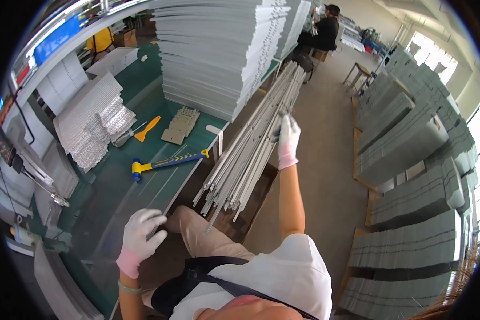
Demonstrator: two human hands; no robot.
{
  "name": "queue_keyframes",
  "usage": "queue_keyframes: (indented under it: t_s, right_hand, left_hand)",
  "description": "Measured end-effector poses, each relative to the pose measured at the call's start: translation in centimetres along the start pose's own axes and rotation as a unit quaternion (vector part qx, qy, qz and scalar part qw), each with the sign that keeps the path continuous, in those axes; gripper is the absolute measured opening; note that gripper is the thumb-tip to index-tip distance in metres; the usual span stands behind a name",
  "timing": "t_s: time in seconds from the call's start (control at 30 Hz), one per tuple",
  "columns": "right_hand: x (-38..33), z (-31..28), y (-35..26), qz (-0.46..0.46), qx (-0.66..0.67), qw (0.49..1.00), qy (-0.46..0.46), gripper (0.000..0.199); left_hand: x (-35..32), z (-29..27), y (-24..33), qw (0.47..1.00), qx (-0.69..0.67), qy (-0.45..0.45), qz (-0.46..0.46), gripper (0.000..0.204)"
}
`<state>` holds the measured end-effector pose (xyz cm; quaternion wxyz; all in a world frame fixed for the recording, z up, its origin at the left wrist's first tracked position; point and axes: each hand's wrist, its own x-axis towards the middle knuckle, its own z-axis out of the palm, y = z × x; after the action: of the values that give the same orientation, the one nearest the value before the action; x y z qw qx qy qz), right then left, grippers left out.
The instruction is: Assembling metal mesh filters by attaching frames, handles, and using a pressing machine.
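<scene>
My right hand (288,140), in a white glove with a pink cuff, reaches forward to a long bundle of thin grey metal strips (250,144). Its fingers are closed at the bundle's right side, apparently around a strip; the fingertips are partly hidden. One strip sticks out beyond the others at the near end. My left hand (142,234), gloved the same way, hovers by the near edge of the green worktable (184,152). Its fingers are loosely bent and apart, with nothing seen in them. Forward of it lies a blue and yellow mallet (168,163).
A tall stack of pale panels (208,58) stands on the table. An orange scraper (148,129), beige slotted plates (180,126) and corrugated silvery sheets (93,120) lie nearby. A powered driver (37,181) is at the left. Panel stacks (410,197) line the right side. A person (325,29) sits far ahead.
</scene>
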<state>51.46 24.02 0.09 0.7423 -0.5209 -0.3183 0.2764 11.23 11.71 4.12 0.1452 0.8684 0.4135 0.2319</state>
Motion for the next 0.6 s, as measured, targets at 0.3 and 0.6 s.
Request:
queue_keyframes:
  t_s: [0.3, 0.6]
  right_hand:
    - [-5.0, 5.3, 13.8, -0.065, -0.293, 0.952, -0.062, 0.043]
    - [-2.7, 12.0, 18.5, -0.106, -0.254, 0.961, 0.025, 0.064]
  left_hand:
    - [9.5, 10.4, -7.3, 0.961, 0.274, 0.008, -0.024, 0.085]
    - [10.7, 13.5, -8.8, 0.955, 0.293, 0.01, -0.042, 0.085]
